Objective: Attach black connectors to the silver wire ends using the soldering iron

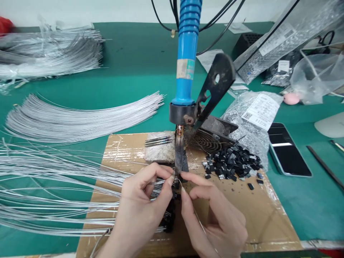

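Note:
A soldering iron with a blue handle hangs tip-down in a black metal holder. Just below its tip, the thumb and forefinger of my left hand are pinched together; the small piece between them is mostly hidden. My right hand holds a thin solder wire, whose end reaches the iron's tip while the rest runs back across the palm. Under and beside my left hand lie several thin white wires, with small black ends bunched between the hands.
Cardboard covers the bench under my hands. Small black pieces are heaped to the right, near a phone. A worn block carries several thin rods. Bundles of white wire lie left; plastic bags lie behind the heap.

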Demonstrator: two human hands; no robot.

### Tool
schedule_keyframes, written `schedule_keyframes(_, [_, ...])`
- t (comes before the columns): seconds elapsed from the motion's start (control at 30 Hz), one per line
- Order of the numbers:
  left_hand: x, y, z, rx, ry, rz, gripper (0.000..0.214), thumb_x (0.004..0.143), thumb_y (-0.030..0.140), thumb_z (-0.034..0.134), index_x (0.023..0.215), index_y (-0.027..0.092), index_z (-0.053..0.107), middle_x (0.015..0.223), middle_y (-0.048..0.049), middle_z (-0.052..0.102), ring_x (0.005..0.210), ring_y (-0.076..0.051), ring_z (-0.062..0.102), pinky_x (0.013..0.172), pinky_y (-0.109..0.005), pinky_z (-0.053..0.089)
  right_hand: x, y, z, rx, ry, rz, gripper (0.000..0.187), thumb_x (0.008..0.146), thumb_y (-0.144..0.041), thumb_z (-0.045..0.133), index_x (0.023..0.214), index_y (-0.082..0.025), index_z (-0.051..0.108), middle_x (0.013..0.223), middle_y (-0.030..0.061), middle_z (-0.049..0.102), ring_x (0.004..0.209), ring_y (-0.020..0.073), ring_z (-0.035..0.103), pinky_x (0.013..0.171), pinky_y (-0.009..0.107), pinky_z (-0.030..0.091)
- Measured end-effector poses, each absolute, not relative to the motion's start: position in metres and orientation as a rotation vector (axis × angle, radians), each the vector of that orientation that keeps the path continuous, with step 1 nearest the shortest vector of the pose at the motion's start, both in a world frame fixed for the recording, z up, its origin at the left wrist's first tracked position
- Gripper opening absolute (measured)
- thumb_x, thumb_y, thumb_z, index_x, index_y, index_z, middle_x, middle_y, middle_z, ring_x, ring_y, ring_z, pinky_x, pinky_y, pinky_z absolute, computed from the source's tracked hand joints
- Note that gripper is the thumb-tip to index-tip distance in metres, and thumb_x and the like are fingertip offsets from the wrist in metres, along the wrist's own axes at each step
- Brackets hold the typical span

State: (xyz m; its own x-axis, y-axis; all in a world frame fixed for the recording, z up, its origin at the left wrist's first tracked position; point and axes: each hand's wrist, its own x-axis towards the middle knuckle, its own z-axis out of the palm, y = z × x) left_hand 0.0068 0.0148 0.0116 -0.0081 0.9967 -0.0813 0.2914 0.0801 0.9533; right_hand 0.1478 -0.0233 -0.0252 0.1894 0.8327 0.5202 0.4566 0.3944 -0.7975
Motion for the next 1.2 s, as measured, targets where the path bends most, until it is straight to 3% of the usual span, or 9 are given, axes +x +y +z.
schedule_keyframes(0.6, [0.0061, 0.0116, 0.0102, 1.381, 1.445, 1.014, 0.016, 0.086, 0.014, 0.069, 0.073, 0.023, 0.072, 0.078, 0.0031, 0.078, 0.07, -0.011, 0.075, 0.06, -0.013, 0.056, 0.1469, -0.0208, -0.0256, -1.216, -1.474, 0.276, 0.02, 0.083, 0.004, 0.069, 0.084, -0.016, 0.067, 0.094, 0.0056, 0.082, 0.089, 0.0114, 0.082, 0.089, 0.013, 0.062])
schedule_keyframes(0.77, [0.0046, 0.0111, 0.0085, 1.407, 1.479, 0.971, 0.015, 0.087, 0.016, 0.069, 0.075, 0.023, 0.073, 0.078, 0.0018, 0.077, 0.08, -0.016, 0.078, 0.064, -0.016, 0.057, 0.1466, -0.0211, -0.0248, -1.229, -1.494, 0.298, 0.02, 0.083, 0.003, 0.07, 0.086, -0.016, 0.068, 0.097, 0.0067, 0.082, 0.088, 0.0117, 0.082, 0.088, 0.014, 0.062])
schedule_keyframes(0.93, [0.0054, 0.0127, 0.0084, 1.4, 1.469, 0.969, 0.015, 0.088, 0.016, 0.068, 0.075, 0.023, 0.072, 0.08, 0.002, 0.077, 0.071, -0.013, 0.074, 0.058, -0.016, 0.054, 0.146, -0.0203, -0.0244, -1.203, -1.454, 0.292, 0.019, 0.084, 0.004, 0.069, 0.084, -0.015, 0.068, 0.094, 0.0068, 0.081, 0.087, 0.0117, 0.081, 0.087, 0.015, 0.062])
schedule_keyframes(1.2, [0.0031, 0.0074, 0.0076, 1.423, 1.504, 0.928, 0.015, 0.089, 0.018, 0.067, 0.076, 0.024, 0.072, 0.08, 0.0011, 0.076, 0.083, -0.017, 0.077, 0.065, -0.019, 0.056, 0.1442, -0.0181, -0.0224, -1.194, -1.441, 0.272, 0.02, 0.083, 0.005, 0.069, 0.084, -0.015, 0.069, 0.095, 0.007, 0.082, 0.085, 0.0112, 0.081, 0.086, 0.014, 0.063])
